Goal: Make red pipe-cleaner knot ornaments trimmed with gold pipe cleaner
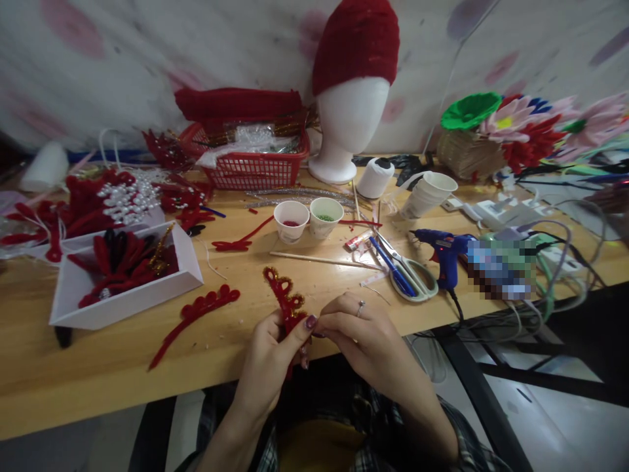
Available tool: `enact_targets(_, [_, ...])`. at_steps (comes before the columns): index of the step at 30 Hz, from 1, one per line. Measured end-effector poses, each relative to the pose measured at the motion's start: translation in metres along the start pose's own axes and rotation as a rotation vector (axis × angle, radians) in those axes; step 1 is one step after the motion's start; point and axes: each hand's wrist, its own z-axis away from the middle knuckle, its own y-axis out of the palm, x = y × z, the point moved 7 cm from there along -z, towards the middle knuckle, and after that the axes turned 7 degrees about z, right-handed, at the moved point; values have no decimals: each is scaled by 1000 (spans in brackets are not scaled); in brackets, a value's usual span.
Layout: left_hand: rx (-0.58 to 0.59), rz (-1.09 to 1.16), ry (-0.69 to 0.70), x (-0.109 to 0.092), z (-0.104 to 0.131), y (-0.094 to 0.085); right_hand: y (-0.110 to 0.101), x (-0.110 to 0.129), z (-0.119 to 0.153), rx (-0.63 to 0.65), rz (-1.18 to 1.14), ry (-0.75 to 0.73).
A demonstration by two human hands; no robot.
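My left hand [269, 351] holds a red piece with gold-edged loops [284, 292] upright near the table's front edge, thumb across its lower part. Close against it on the right is my right hand [361, 331], its fingers pinched together at the left thumb; whatever lies between those fingertips is too small to make out. A ring shows on one right finger. Left of my hands, a similar red scalloped piece [209, 303] lies on the wooden table [122, 354]. Beyond them are a thin stick [324, 260] and two paper cups, one with red bits [291, 221], one with green bits [326, 217].
At left sits a white box [147, 288] of red pieces. Scissors [415, 278], a blue pen [392, 265] and a blue glue gun [445, 255] with cables lie right. Behind stand a red basket [255, 170], a white foam head [348, 118] and felt flowers [511, 124].
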Motion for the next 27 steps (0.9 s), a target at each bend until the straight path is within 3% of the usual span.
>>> enact_targets(9, [38, 8, -28, -7, 2, 2, -9, 0, -4, -71, 49, -10])
enact_targets(18, [185, -36, 0, -8, 3, 6, -3, 2, -4, 21, 64, -36])
enact_targets(27, [151, -70, 22, -1, -1, 7, -1, 1, -5, -1, 110, -14])
